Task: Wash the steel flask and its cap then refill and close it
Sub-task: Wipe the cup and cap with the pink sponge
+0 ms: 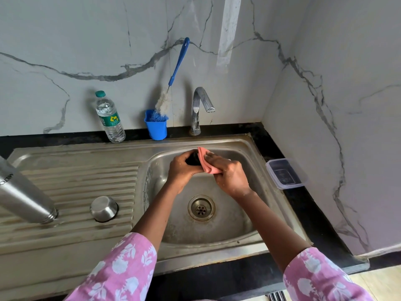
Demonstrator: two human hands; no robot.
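Observation:
Over the sink basin (221,231), my left hand (182,170) grips a small dark cap piece (193,159), mostly hidden by the fingers. My right hand (227,172) pinches a pink cloth (205,158) against it. The steel flask (23,192) stands mouth down, tilted, on the ribbed drainboard (71,187) at the left. A steel cup-shaped cap (104,208) sits upside down beside the flask. The tap (200,105) stands behind the basin with no water running.
A plastic water bottle (109,117) and a blue holder (156,127) with a long blue bottle brush (175,77) stand at the back wall. A clear lidded box (285,173) lies on the black counter right of the sink. Marble walls close the back and right.

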